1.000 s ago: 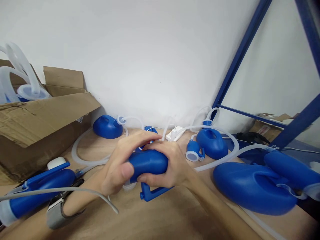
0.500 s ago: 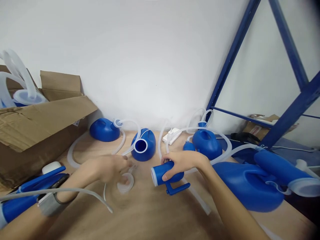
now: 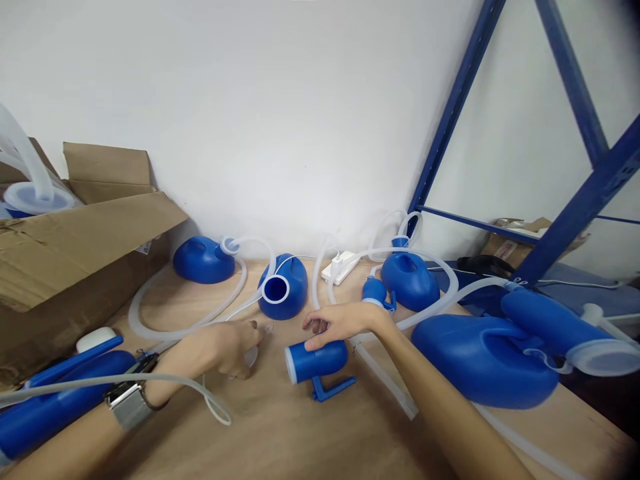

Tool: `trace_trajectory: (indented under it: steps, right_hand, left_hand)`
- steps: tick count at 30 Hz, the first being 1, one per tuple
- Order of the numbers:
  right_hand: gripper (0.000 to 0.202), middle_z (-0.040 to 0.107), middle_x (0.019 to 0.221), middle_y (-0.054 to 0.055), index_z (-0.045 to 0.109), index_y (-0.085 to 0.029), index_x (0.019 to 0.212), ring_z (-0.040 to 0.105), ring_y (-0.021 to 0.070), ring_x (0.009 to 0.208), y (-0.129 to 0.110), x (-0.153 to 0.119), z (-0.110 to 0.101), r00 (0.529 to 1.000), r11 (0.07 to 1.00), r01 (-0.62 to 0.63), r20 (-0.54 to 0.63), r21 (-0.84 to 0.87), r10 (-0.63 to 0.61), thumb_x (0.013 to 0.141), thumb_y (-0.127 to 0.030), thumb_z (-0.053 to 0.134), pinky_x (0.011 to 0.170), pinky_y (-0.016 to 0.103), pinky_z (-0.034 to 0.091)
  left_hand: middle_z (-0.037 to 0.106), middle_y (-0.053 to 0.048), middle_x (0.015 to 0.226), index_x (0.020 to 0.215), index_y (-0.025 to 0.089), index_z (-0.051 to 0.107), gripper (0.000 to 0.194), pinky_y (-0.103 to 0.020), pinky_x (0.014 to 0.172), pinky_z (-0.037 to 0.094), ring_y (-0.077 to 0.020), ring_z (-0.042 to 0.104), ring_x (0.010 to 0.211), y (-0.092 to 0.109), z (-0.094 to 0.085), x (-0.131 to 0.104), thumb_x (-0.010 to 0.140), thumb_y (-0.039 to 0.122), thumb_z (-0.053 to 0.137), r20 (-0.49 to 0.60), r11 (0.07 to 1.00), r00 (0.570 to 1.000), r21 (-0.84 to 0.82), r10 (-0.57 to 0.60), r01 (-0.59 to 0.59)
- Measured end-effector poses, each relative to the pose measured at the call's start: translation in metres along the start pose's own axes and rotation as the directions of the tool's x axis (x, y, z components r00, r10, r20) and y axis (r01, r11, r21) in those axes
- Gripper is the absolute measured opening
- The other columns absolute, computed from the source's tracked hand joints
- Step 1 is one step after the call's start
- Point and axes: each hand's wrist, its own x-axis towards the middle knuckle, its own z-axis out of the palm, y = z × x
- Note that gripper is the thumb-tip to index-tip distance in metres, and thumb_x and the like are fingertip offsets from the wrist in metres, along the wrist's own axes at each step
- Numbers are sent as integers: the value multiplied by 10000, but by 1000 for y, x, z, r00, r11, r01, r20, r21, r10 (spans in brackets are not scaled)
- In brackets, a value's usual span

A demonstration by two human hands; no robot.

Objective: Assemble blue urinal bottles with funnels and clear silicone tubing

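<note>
My left hand (image 3: 230, 347) is closed around a clear round plastic lid (image 3: 251, 357), mostly hidden behind the fingers, low over the table. A blue cylindrical plastic cup (image 3: 320, 361) with a white rim lies on its side at the centre, its handle (image 3: 334, 389) toward me. Over it hovers my right hand (image 3: 345, 320), fingers apart and raised, the thumb at the cup's upper edge. Behind the hands stands a blue urinal bottle (image 3: 295, 303) with an open white-rimmed mouth. A clear hose (image 3: 385, 380) lies to the right of the cup.
More blue bottles with hoses stand at back left (image 3: 203, 261), back right (image 3: 410, 283) and right (image 3: 480, 363). An open cardboard box (image 3: 100, 267) fills the left side. A white power strip (image 3: 343, 268) sits by the wall. A blue metal frame (image 3: 453, 113) rises at right.
My left hand has closed on the clear lid that lay on the table. My right hand has loosened from the blue cup, which now lies on the table. The view has shifted slightly.
</note>
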Motion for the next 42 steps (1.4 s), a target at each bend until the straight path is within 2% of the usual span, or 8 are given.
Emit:
trace_trajectory:
  steps: [4, 9, 14, 17, 22, 28, 35, 42]
  right_hand:
    - [672, 762, 1131, 100, 685, -184, 1293, 725, 244, 1005, 10, -5, -9, 998, 997, -34, -62, -67, 30, 891, -716, 600, 870, 333, 565]
    - [764, 698, 1284, 141, 557, -177, 1463, 672, 277, 1163, 13, -10, -15, 984, 996, 13, -176, -91, -29, 875, -651, 672, 1000, 378, 521]
    - [1000, 726, 1243, 59, 652, -271, 1371, 715, 250, 1112, 0, -9, -4, 998, 998, 54, 39, -20, -53, 471, -585, 955, 879, 279, 562]
    - [854, 763, 955, -4, 763, -269, 1114, 740, 214, 810, -7, -1, 6, 995, 992, 23, 95, -124, -11, 328, -515, 988, 665, 254, 554]
    - [718, 730, 1070, 28, 706, -265, 1197, 706, 248, 946, -23, -8, -3, 970, 963, 156, -148, -219, -191, 563, -524, 920, 805, 320, 552]
    - [743, 684, 1247, 70, 578, -256, 1334, 672, 268, 1067, -40, -37, -24, 917, 980, 173, -348, -95, -195, 717, -577, 839, 876, 377, 548]
    - [520, 683, 1319, 59, 725, -233, 1208, 603, 316, 1277, -8, -13, -18, 881, 868, 366, -424, 335, -208, 793, -544, 700, 1099, 482, 464]
    - [386, 773, 1048, 76, 751, -253, 1112, 756, 255, 769, -23, -1, 1, 913, 648, 382, -376, 659, -156, 858, -499, 598, 493, 330, 605]
  left_hand:
    - [733, -134, 1022, 1084, 223, 716, 501, -360, 601, 483, -334, 693, 819, 1, -19, -10, 595, 325, 679, 60, 990, 992, 92, -112, 107]
    - [692, -122, 1225, 1292, 244, 592, 651, -406, 829, 502, -351, 665, 1042, 7, -44, -31, 672, 407, 705, 62, 995, 993, 16, -102, 101]
    - [670, -65, 1132, 1241, 260, 568, 567, -358, 784, 478, -294, 626, 966, 14, -53, -40, 738, 485, 701, 56, 996, 998, -89, 31, -26]
    - [644, -49, 1058, 1188, 251, 562, 491, -321, 732, 460, -268, 602, 933, 19, -51, -38, 764, 460, 697, 9, 984, 994, -143, 106, -104]
    - [662, -63, 1123, 1276, 252, 566, 549, -318, 755, 483, -257, 628, 956, 21, -52, -36, 821, 530, 698, -125, 953, 980, -242, 156, -182]
    - [635, -89, 1413, 1397, 301, 580, 602, -410, 950, 552, -306, 640, 1193, 25, -61, -43, 864, 533, 735, -535, 859, 827, -329, 174, -394]
    - [624, -66, 1479, 1347, 352, 686, 510, -555, 1177, 427, -337, 584, 1363, 33, -54, -46, 854, 407, 804, -678, 792, 626, -105, 386, -601]
    - [568, -31, 1518, 1437, 441, 574, 604, -550, 1167, 450, -326, 507, 1431, 41, -53, -53, 883, 326, 786, -720, 744, 536, -40, 441, -667]
